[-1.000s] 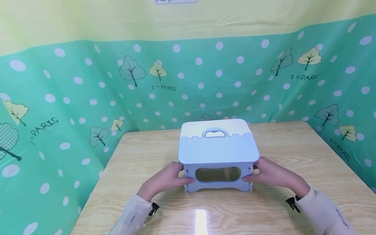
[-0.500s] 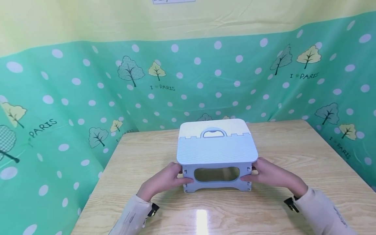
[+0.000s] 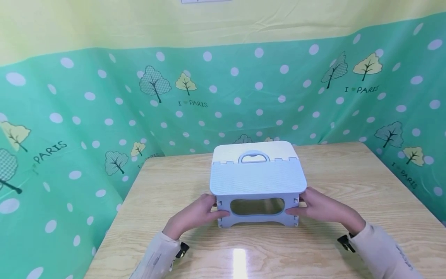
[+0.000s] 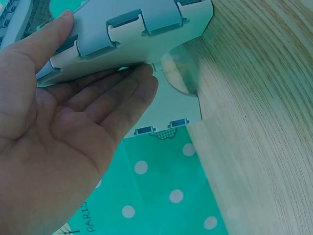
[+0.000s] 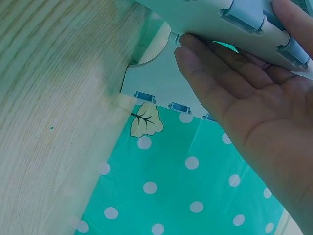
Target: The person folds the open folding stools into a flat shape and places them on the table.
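Green-and-yellow fabric curtain [image 3: 223, 108] with white dots and printed trees [image 3: 155, 82] hangs behind pale wood-grain table [image 3: 174, 176]. Light-blue and white plastic stool [image 3: 258, 178] stands upright on table. Left hand [image 3: 199, 212] grasps stool's left end, thumb on front panel; right hand [image 3: 322, 206] grasps right end likewise. Long beige sleeves [image 3: 155, 254] cover forearms.

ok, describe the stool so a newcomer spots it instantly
Find the wood-grain table before the green curtain. Between the left hand and right hand stands the stool, pale blue and white. Only it has an arched handle on top.
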`<action>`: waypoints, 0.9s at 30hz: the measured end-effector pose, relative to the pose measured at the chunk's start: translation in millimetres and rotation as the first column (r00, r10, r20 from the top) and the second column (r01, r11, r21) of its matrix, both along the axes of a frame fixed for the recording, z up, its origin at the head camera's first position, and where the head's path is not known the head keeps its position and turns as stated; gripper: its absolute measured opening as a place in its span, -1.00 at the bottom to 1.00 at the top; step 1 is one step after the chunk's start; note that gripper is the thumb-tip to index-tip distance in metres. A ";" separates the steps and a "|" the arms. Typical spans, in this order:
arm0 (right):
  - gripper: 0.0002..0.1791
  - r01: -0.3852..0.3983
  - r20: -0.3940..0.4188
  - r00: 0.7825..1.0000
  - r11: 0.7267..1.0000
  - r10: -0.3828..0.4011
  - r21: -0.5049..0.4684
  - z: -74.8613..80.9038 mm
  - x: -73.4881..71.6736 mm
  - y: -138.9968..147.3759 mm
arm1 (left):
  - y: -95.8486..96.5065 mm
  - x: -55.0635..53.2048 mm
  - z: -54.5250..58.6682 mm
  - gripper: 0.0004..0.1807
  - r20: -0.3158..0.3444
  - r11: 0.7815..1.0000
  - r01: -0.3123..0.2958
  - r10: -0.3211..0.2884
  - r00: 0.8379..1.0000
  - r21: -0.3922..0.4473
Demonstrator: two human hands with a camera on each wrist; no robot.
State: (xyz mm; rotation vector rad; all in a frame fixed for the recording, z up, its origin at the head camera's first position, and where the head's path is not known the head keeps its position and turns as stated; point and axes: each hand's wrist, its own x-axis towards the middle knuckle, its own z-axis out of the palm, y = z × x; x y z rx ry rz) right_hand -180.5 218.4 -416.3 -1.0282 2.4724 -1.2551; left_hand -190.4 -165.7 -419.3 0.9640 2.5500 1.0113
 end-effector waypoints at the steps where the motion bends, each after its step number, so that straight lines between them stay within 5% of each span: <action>1: -0.02 -0.001 0.002 1.000 1.000 0.001 0.000 -0.1 0.2 0.0 | -0.1 0.3 -0.4 -0.48 0.000 1.000 0.002 -0.002 1.000 -0.001; 8: 0.00 0.001 -0.009 1.000 1.000 -0.001 -0.001 -2.2 -0.3 0.7 | -0.9 0.7 -0.5 -0.49 0.008 1.000 0.000 0.000 1.000 -0.022; 19: 0.04 0.006 0.017 1.000 1.000 -0.005 -0.005 -3.6 -2.5 1.5 | 0.0 -4.2 -2.3 -0.40 0.100 0.996 0.038 -0.046 0.994 0.080; 27: 0.01 -0.009 0.050 0.999 1.000 0.010 -0.016 -4.2 -3.4 3.2 | -0.4 -4.1 -0.9 -0.40 0.089 0.995 0.055 -0.062 0.994 0.080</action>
